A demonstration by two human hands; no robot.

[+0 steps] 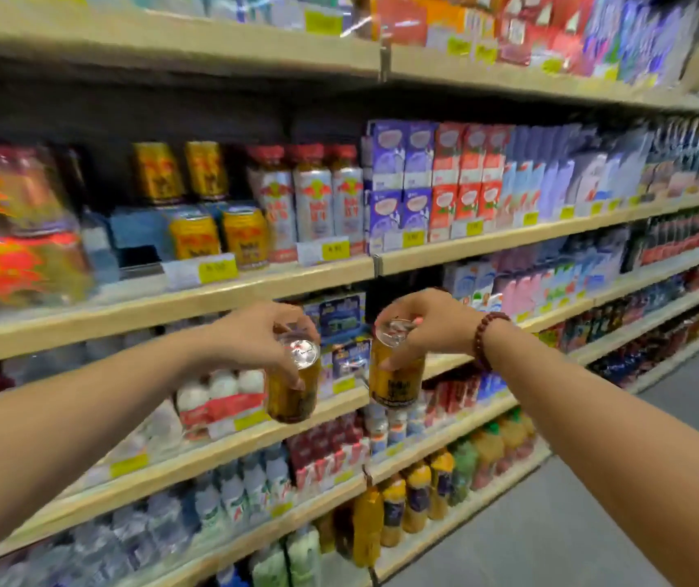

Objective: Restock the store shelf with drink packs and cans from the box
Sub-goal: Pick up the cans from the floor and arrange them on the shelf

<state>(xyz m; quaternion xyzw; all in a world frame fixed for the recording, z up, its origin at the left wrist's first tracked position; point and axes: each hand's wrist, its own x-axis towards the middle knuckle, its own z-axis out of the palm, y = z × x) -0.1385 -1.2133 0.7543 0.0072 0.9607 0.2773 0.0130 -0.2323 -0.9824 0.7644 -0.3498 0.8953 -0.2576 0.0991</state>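
Observation:
My left hand [254, 336] grips a gold drink can [290, 391] by its top rim, the can tilted a little. My right hand [428, 324], with a dark red bead bracelet at the wrist, holds a second gold can [396, 383] the same way. Both cans hang in the air in front of the shelving, below the shelf board [212, 296] where matching gold cans [216, 235] stand stacked in two layers. The box is not in view.
Silver-labelled bottles [314, 205] stand right of the gold cans, then purple and red cartons [424, 180]. Shrink-wrapped packs [13, 230] fill the shelf's left end. Lower shelves hold water bottles, red cans and juice bottles. Grey aisle floor [593, 523] lies at lower right.

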